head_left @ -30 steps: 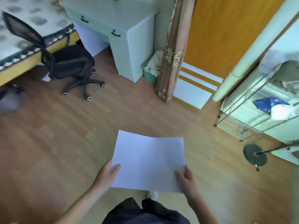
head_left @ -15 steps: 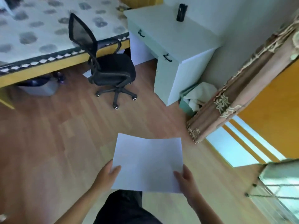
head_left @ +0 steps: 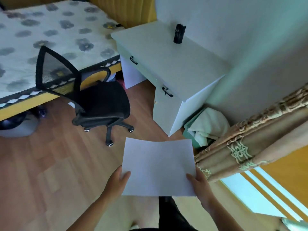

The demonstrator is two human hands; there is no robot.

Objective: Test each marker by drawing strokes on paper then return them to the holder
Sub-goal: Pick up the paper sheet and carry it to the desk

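The holder (head_left: 179, 33) stands at the desk's (head_left: 166, 60) back edge, against the wall. The chair (head_left: 93, 100) sits left of the desk, before the bed (head_left: 50, 39). The paper (head_left: 158, 167) hangs over the floor (head_left: 50, 164), near the desk's front right corner.

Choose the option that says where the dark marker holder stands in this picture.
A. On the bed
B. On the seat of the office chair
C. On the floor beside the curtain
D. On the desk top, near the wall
D: the marker holder stands upright on the pale desk at its far side by the wall, while the left hand and right hand hold the blank sheet of paper.
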